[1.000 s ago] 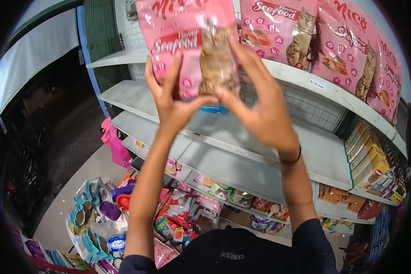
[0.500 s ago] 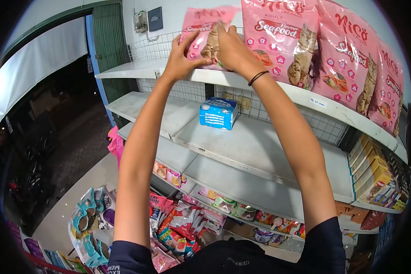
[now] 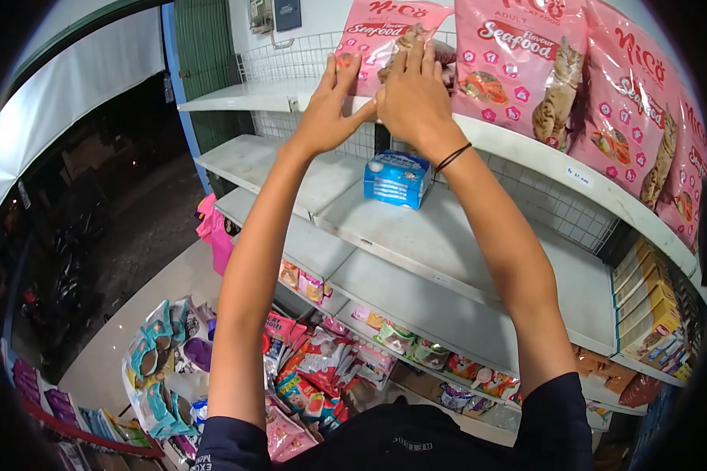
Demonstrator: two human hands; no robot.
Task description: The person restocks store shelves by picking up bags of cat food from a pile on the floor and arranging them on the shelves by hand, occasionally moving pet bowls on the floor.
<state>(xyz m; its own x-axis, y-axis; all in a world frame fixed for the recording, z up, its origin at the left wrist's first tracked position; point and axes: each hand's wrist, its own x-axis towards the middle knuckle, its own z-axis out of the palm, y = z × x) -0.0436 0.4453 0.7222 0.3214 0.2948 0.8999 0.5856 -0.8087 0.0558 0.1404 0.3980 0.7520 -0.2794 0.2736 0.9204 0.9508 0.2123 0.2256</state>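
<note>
A pink cat food bag (image 3: 377, 47) with a seafood label and a cat picture stands on the top shelf. My left hand (image 3: 331, 114) rests with its fingers stretched against the bag's lower left side, thumb pointing right. Flat against its lower right front lies my right hand (image 3: 416, 102), fingers extended upward; a dark band circles that wrist. The right hand hides part of the cat picture. Just right of it stands a larger pink cat food bag (image 3: 518, 71). On the shelf below my hands sits a blue plastic-wrapped pack (image 3: 397, 179).
More pink bags (image 3: 620, 102) line the top shelf (image 3: 526, 153) to the right. Yellow boxes (image 3: 648, 302) stand lower right. Bagged products (image 3: 318, 369) are piled low in front of me, beside a display of teal packs (image 3: 161, 353). A dark doorway (image 3: 110, 196) opens at left.
Both hands have gone from gripping the small pink bag's sides to lying against its front. The bag now stands more upright on the shelf. The view has shifted slightly left.
</note>
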